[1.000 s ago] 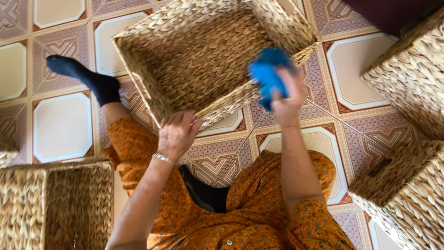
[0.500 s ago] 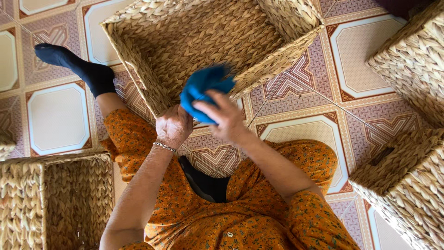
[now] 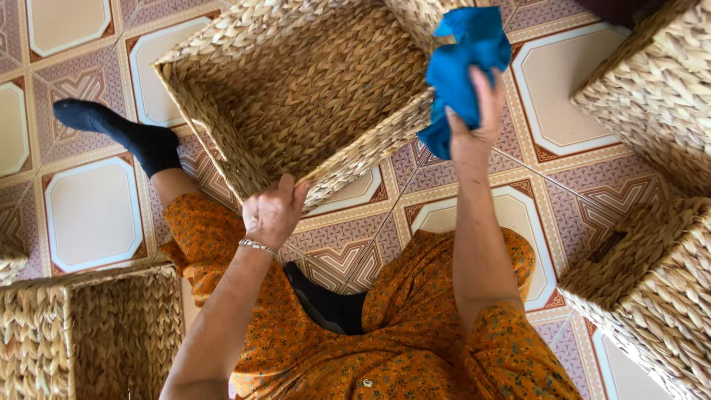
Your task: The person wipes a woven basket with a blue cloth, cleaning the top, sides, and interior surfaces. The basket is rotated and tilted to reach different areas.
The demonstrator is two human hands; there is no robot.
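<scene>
- Left hand (image 3: 272, 213), lower centre-left of frame: fingers curled shut over the near rim of the large woven basket (image 3: 296, 96), thumb on the outer wall. Silver bracelet (image 3: 257, 245) at the wrist.
- Right hand (image 3: 474, 122), upper right of centre: closed around a bunched blue cloth (image 3: 463, 63), fingers wrapped up behind it; cloth bulges above the hand and trails down to the left of the palm.
- Blue cloth sits at the basket's right-hand rim, pressed against or just beside the weave; exact contact cannot be told.
- Large woven basket fills the upper centre of frame, tilted with its open mouth toward the camera, inside visible and bare. Lower edge resting toward the patterned tile floor (image 3: 563, 170).
- Orange printed garment (image 3: 415, 326) across the bottom centre, covering lap and knees.
- Leg in a dark sock (image 3: 122, 130) stretched toward the upper left, just beside the basket's left wall.
- More woven baskets around: one at lower left (image 3: 81, 333), open side facing right; one at upper right edge (image 3: 652, 89); one at lower right (image 3: 652, 281) with a slot handle in its wall. All well apart from both hands.
- Floor tiles cream with brown-red geometric borders, visible between the baskets.
</scene>
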